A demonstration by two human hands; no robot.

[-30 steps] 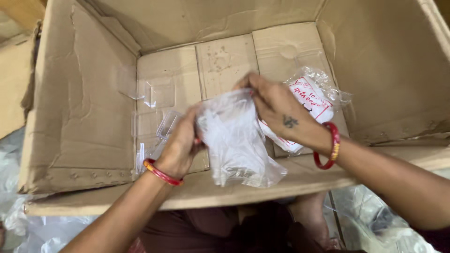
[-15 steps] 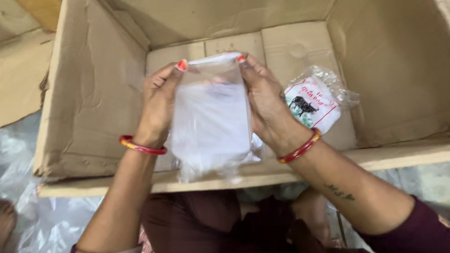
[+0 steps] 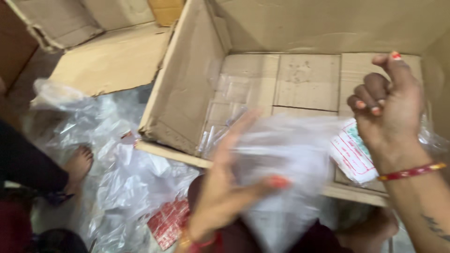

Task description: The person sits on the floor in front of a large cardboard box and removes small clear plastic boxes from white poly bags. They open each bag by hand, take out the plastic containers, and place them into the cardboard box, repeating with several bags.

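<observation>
Clear bag (image 3: 286, 173) (blurred) rests against left hand (image 3: 225, 197), thumb across it.

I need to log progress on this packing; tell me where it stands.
Done: one printed packet already lies in the cardboard box. In hand: the left hand holds a blurred clear plastic bag over the box's near edge; the right hand is raised, fingers curled, holding nothing visible. Left: the box floor is mostly bare, and loose plastic bags lie outside.

A flattened sheet of cardboard (image 3: 110, 58) lies on the floor at upper left. Crumpled clear plastic wrap (image 3: 117, 168) spreads below it, near another person's bare foot (image 3: 78, 164). A red printed wrapper (image 3: 168, 227) lies nearby.
</observation>
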